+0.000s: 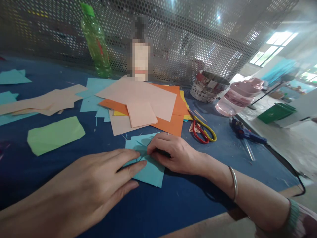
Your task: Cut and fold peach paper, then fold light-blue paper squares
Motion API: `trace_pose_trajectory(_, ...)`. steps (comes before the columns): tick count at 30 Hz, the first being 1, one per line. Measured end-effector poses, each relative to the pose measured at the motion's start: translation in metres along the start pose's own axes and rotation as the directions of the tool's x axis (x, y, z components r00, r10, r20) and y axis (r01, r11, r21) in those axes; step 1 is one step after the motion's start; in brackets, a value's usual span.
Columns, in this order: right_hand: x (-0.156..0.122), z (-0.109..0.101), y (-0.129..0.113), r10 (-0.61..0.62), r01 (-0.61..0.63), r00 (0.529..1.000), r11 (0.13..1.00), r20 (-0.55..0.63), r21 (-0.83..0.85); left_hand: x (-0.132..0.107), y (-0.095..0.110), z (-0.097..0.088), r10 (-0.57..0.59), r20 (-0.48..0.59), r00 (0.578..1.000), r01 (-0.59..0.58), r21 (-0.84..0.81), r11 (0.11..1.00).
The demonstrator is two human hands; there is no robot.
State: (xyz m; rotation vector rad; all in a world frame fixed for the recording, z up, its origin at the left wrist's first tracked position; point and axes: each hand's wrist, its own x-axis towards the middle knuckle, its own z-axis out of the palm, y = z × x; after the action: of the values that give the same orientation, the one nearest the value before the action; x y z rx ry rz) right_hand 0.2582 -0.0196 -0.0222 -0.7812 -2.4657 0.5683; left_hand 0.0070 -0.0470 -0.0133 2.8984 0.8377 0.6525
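A light-blue sheet of paper (151, 173) lies on the blue tabletop in front of me, with a thin dark line or crease near its middle. My left hand (99, 178) reaches in from the left, its fingers stretched out and resting on the sheet's left part. On the upper right of the sheet, my right hand (173, 152) has its fingers curled and the tips pressed together against the paper. Whatever they pinch is hidden by the fingers. Just behind the sheet is a small stack of pale pink paper (142, 115).
Orange paper (170, 128) and a large pink sheet (146, 94) lie behind. Left is green paper (55, 135). Red-and-yellow scissors (204, 134), a glue gun (247, 134), a pink bottle (239, 97), a patterned pot (209, 87) and a green bottle (96, 43) stand around. A perforated metal screen (168, 59) rises behind.
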Motion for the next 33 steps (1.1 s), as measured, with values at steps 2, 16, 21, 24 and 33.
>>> trace_pose_trajectory(2,0.0000,0.0005,-0.0003,0.006,-0.006,1.000,1.000,0.001,-0.006,0.0004,-0.0004,0.0015,-0.001,0.021,1.000,0.001,0.006,1.000)
trace_pose_trajectory(16,-0.0016,-0.0005,0.0050,-0.078,0.079,0.996,0.997,-0.043,0.022,0.0041,0.0013,-0.0036,-0.033,0.049,0.998,0.032,0.009,0.999)
trace_pose_trajectory(21,-0.0021,-0.0027,0.0057,-0.094,0.096,0.994,0.995,-0.046,0.036,0.0034,-0.0029,-0.0024,-0.017,0.028,0.999,0.017,-0.028,0.999)
trace_pose_trajectory(24,-0.0018,-0.0029,0.0060,-0.094,0.096,0.994,0.994,-0.057,0.051,0.0021,-0.0050,-0.0014,0.019,0.026,0.999,-0.019,-0.018,1.000)
trace_pose_trajectory(33,-0.0016,-0.0022,0.0069,-0.102,0.106,0.992,0.992,-0.069,0.064,0.0026,-0.0029,-0.0007,0.013,0.021,1.000,-0.013,0.006,1.000)
